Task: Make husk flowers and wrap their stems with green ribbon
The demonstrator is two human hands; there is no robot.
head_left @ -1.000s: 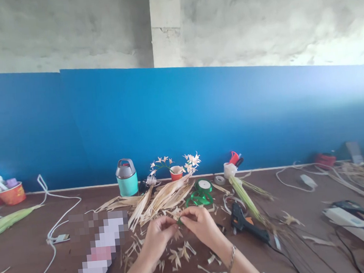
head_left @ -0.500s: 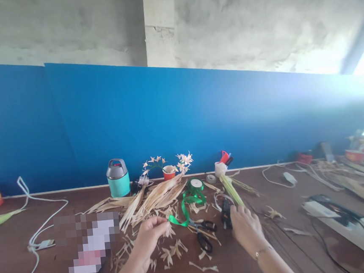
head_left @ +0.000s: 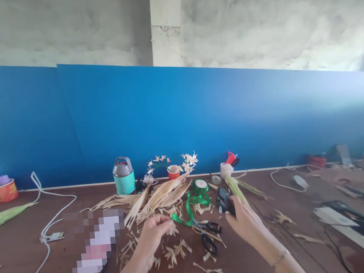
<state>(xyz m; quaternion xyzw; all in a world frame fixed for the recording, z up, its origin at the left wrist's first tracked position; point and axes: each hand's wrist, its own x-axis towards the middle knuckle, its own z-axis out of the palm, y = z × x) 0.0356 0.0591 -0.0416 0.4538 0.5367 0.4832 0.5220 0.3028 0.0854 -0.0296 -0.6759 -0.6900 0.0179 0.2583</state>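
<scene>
My left hand (head_left: 156, 234) is closed in a pinch; what lies between its fingertips is too small to make out. The end of a green ribbon (head_left: 189, 214), running from its spool (head_left: 200, 185), lies right at these fingertips, and pale dried-husk petals show just below them. My right hand (head_left: 242, 216) is wrapped round a black tool (head_left: 224, 200) that looks like a glue gun, tilted above the table. Between the hands lie black-handled scissors (head_left: 209, 238), slightly spread. Small husk flowers (head_left: 176, 252) and scraps are scattered in front of my left hand.
Dried husks (head_left: 164, 195) are heaped behind the hands. At the back stand a teal flask (head_left: 124, 179), a red cup (head_left: 174, 174) with husk flowers, a tape roll (head_left: 216, 179) and a white holder (head_left: 226, 169). White cables (head_left: 47, 233) lie left; a white tray (head_left: 352, 232) lies right.
My right hand has closed round the black tool and tilted it up off the table. The left hand keeps its pinch beside the ribbon end. The view has turned slightly left.
</scene>
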